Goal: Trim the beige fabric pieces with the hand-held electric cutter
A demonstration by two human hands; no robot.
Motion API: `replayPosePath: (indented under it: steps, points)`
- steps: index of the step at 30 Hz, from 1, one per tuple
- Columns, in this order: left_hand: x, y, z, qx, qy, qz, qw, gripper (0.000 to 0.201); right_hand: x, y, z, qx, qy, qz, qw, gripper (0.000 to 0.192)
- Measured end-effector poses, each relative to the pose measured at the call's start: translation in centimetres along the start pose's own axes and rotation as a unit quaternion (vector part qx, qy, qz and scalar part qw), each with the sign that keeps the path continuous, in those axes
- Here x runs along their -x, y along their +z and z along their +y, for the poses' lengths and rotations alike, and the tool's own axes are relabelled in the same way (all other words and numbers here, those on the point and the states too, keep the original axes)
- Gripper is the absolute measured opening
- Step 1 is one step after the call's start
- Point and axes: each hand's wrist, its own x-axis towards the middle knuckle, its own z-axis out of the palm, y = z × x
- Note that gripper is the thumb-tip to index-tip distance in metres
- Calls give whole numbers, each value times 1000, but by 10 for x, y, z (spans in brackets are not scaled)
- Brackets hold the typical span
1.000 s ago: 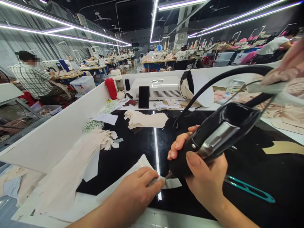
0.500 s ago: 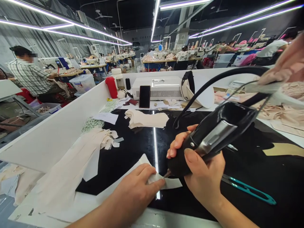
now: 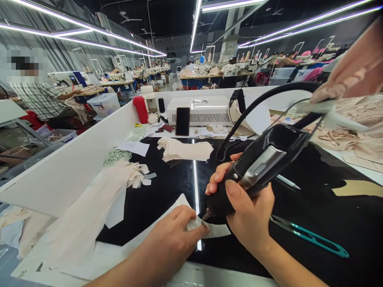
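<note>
My right hand point(image 3: 245, 211) grips a black hand-held tool point(image 3: 257, 169) with a metal clip and a thick black cable point(image 3: 269, 99) arching up to the right. Its pointed tip touches a small white fabric strip point(image 3: 217, 230) lying on the black glossy table point(image 3: 314, 199). My left hand point(image 3: 173, 239) presses that strip down with its fingertips right next to the tip. A larger white piece point(image 3: 176, 207) runs under my left hand toward the table's near edge.
Teal thread snips point(image 3: 311, 237) lie right of my right hand. Cream fabric pieces point(image 3: 184, 150) and a pile of strips point(image 3: 98, 199) lie on the left. A white machine point(image 3: 200, 109), phone point(image 3: 182, 121) and red bottle point(image 3: 140, 110) stand at the back. Another person's hand point(image 3: 353, 71) reaches in top right.
My right hand and the tool have shifted slightly left along the strip, the tip staying on the fabric. My left hand keeps pressing in the same place.
</note>
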Motion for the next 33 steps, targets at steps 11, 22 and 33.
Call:
replayPosePath:
  steps: [11,22,33]
  points:
    - [-4,1,5,14,-7,10,1000,35,0,-1,2,-6,-5,-12,1000,29]
    - [0,1,0,14,-6,15,1000,34,0,1,6,-7,-4,-4,1000,33]
    - [0,0,1,-1,2,8,1000,31,-1,-3,11,13,0,-8,1000,30]
